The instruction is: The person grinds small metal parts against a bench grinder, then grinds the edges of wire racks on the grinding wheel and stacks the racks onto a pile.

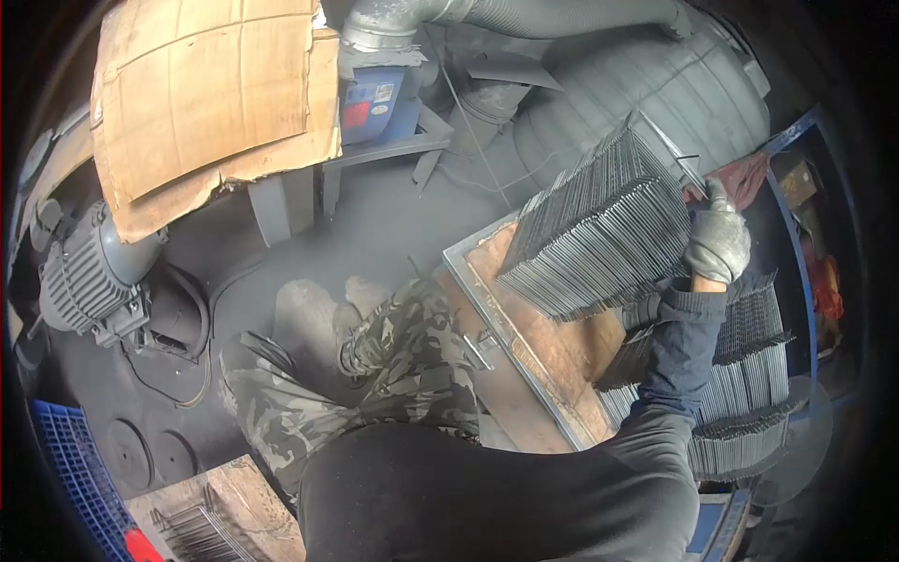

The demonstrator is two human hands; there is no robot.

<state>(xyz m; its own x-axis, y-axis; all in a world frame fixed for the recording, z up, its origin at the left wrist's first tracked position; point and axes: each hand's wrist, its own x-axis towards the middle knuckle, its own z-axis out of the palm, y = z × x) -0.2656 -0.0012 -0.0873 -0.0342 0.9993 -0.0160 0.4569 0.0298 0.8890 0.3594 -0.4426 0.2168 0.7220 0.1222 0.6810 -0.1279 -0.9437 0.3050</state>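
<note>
Metal piece (689, 170), one, slants beside the upper end of one stack of thin plates (599, 234) on the desk (571, 361). One gloved right hand (719, 245) holds its lower end, grip nearly closed.

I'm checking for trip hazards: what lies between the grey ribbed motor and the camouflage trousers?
A dark rounded housing, then a thin, looping cable; the head view shows both.

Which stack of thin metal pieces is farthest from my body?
The big stack just left of your gloved right hand; the stacks around your dark sleeve sit closer to you.
</note>
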